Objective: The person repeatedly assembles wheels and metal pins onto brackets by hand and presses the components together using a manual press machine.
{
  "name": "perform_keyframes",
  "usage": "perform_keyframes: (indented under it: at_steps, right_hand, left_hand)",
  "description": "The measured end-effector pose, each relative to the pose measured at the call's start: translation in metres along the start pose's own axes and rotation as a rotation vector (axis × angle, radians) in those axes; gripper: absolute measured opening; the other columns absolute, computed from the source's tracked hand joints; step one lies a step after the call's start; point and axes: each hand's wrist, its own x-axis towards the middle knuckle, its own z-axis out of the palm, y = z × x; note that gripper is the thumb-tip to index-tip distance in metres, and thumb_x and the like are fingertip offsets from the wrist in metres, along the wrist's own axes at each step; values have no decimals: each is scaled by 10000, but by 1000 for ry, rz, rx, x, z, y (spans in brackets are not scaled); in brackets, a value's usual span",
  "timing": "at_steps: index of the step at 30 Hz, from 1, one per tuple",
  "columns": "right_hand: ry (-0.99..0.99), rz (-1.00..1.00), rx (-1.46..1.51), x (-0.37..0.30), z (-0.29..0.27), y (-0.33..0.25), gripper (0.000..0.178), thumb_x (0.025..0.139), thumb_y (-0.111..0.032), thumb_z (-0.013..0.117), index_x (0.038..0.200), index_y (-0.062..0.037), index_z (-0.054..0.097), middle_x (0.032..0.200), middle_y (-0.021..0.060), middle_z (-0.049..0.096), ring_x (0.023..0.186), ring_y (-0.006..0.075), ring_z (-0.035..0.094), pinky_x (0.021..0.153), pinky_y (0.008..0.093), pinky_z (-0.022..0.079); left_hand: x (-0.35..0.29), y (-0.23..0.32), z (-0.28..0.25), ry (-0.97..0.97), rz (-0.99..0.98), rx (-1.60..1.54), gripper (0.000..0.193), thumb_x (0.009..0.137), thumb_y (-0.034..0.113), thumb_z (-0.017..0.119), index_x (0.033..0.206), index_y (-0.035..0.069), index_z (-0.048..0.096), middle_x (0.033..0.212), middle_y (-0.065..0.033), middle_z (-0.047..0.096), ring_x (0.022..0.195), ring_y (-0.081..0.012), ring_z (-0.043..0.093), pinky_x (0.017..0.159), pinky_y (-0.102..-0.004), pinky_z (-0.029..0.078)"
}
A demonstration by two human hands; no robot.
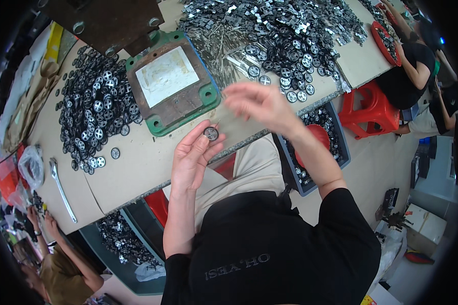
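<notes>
My left hand [191, 157] is closed on a small black toy wheel [210, 133] with silver spokes, pinched between thumb and fingers just off the table's front edge. A thin metal axle [217, 124] seems to stick up from the wheel. To its right my right hand [262, 104] hovers over the table edge, fingers apart and slightly blurred, with nothing visible in them. Beyond that hand lie a heap of thin metal axles [224, 48] and a pile of spoked wheels [290, 63]. A second heap of wheels [96, 107] spreads over the left part of the table.
A green press base [160, 127] with a white plate [167, 76] stands ahead. Small grey parts [269, 18] cover the back. An adjustable wrench [61, 188] lies left. Crates, a red stool [369, 112] and other people [412, 66] surround the table.
</notes>
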Motion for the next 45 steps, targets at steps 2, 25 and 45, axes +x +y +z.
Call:
perform_keyframes:
  at_steps: [2, 25, 45]
  right_hand:
    - [143, -177, -410, 31, -34, 3, 203, 836, -150, 577, 970, -9, 636, 774, 43, 645, 646, 69, 583, 547, 210, 450]
    - [-111, -321, -1241, 166, -107, 6, 485, 733, -464, 622, 1076, -122, 610, 979, 157, 593, 977, 323, 543, 859, 392, 421]
    - [-70, -106, -188, 53, -52, -18, 332, 833, -230, 609, 1025, 41, 603, 839, 44, 628, 733, 67, 545, 625, 194, 433]
  left_hand:
    - [0, 1, -1, 5, 0, -2, 337, 886, 39, 484, 1219, -11, 465, 1155, -162, 545, 1007, -264, 578, 846, -328, 510]
    - [-1, -3, -2, -40, 28, 29, 336, 879, 54, 499, 1206, -23, 470, 1160, -183, 539, 998, -268, 582, 840, -336, 511]
    - [-6, -6, -5, -17, 100, -32, 345, 875, 59, 514, 1212, -4, 471, 1152, -174, 545, 987, -253, 587, 839, -313, 505]
